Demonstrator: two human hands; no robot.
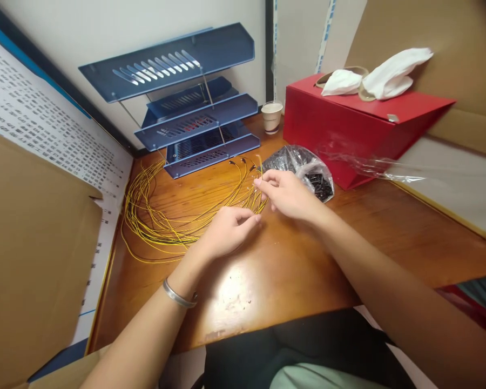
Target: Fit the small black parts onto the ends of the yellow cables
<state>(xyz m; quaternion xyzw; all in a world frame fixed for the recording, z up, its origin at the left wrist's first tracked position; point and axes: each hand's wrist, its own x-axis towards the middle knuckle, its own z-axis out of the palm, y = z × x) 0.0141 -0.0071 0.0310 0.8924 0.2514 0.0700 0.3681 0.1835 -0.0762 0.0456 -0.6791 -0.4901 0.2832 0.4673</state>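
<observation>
Thin yellow and dark wires (157, 229) lie in a large loose coil on the left of the table, their ends running right toward my hands. My left hand (229, 231) is closed at the wires, thumb and fingers together near the loose ends; exactly how many strands it grips is hidden. My right hand (287, 193) pinches a yellow wire end that sticks up between thumb and forefinger. Several small black connectors (243, 160) show on wire ends just beyond my hands. Behind the right hand is a clear plastic bag (294, 156) with small black parts (322, 187) inside.
A blue tiered file rack (222, 48) stands at the back. A paper cup (271, 120) is beside a red box (328, 129) with white tissue (397, 75) on top. Cardboard (32, 243) walls the left side. Plastic film (389, 168) extends right from the bag.
</observation>
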